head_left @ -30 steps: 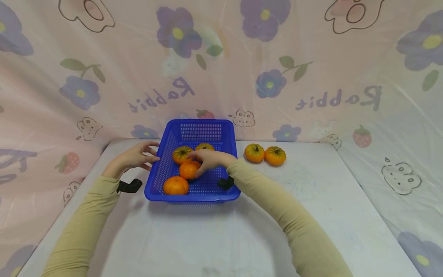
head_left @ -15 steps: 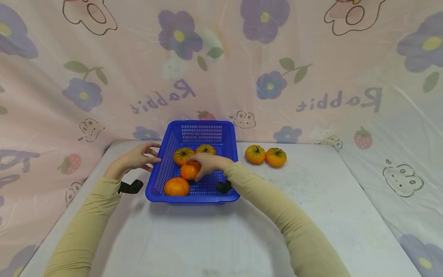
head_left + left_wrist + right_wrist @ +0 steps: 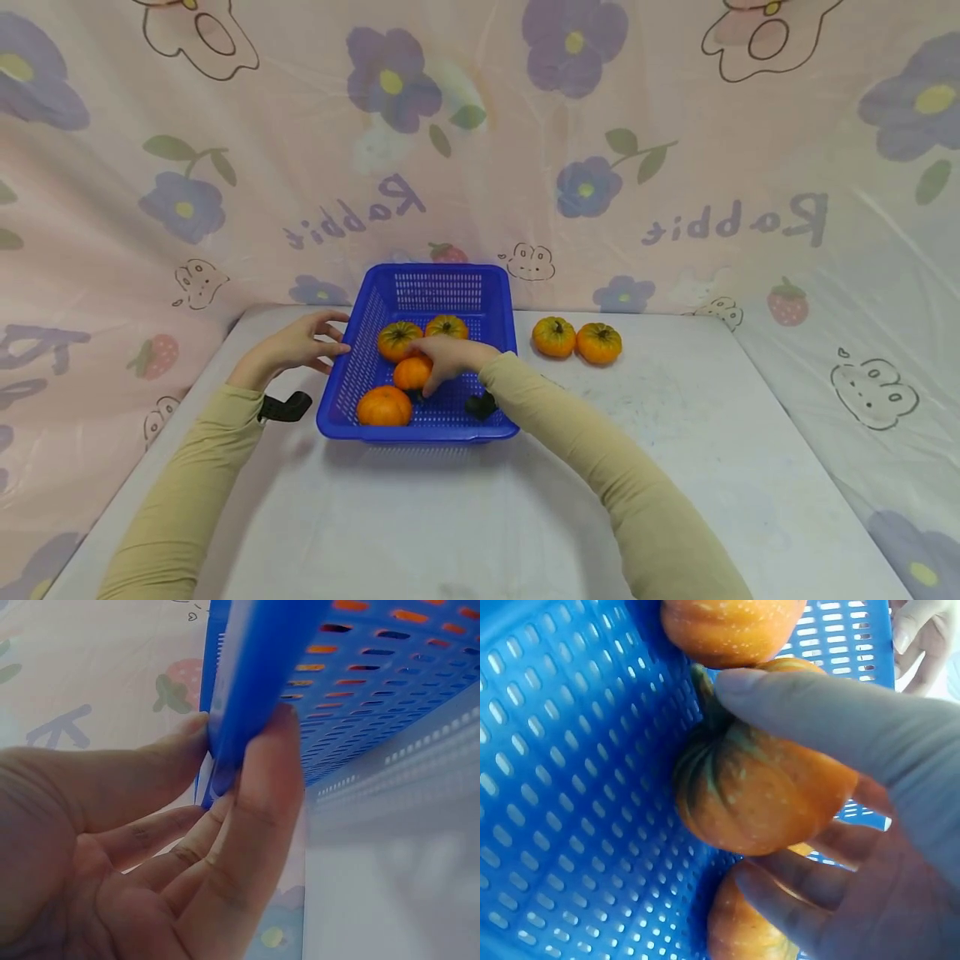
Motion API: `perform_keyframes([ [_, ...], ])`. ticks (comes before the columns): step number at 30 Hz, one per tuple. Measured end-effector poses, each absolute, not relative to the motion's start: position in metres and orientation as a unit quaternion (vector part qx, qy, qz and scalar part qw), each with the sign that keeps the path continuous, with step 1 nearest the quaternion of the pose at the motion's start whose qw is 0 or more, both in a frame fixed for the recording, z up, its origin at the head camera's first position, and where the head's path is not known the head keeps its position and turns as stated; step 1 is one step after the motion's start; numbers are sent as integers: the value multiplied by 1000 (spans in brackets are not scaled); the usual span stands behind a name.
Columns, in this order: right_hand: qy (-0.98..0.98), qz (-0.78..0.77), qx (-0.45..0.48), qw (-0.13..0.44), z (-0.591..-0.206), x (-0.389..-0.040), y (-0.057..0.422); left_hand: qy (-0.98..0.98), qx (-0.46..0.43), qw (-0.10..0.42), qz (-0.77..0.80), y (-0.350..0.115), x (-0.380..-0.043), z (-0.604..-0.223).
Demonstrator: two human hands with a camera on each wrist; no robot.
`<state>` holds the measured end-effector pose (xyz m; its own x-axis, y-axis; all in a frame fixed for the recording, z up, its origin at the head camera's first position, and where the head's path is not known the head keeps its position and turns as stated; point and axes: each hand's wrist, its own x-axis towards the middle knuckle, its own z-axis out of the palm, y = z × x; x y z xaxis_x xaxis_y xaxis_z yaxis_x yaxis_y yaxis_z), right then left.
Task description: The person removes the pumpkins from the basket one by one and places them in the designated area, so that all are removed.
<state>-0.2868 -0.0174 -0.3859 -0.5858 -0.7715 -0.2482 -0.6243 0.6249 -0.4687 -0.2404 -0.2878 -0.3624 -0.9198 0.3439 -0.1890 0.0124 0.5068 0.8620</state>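
Pumpkin (image 3: 769,791) was gripped in my right hand (image 3: 452,355), inside the basket (image 3: 420,433) whose rim (image 3: 251,682) my left hand (image 3: 298,342) pinched.

White table (image 3: 420,517) — pink flowered sheet (image 3: 495,158) behind

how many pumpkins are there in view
6: in the blue basket, a front pumpkin, a middle pumpkin held by the right hand, and two back pumpkins; on the table right of the basket, two more pumpkins. The right hand may hide others.
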Motion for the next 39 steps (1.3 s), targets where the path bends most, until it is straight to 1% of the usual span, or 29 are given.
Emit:
perform_keyframes([
  [13, 872, -157, -406, 223, -381, -289, -13, 851, 100, 171, 486, -289, -241, -363],
  [19, 868, -177, -406, 224, -378, -290, -6, 850, 99, 171, 488, -287, -240, -362],
  [31, 857, -251, -404, 200, -374, -291, 15, 849, 108, 173, 487, -286, -242, -363],
  [39, 850, -300, -394, 181, -364, -288, 26, 854, 109, 164, 481, -286, -241, -362],
])
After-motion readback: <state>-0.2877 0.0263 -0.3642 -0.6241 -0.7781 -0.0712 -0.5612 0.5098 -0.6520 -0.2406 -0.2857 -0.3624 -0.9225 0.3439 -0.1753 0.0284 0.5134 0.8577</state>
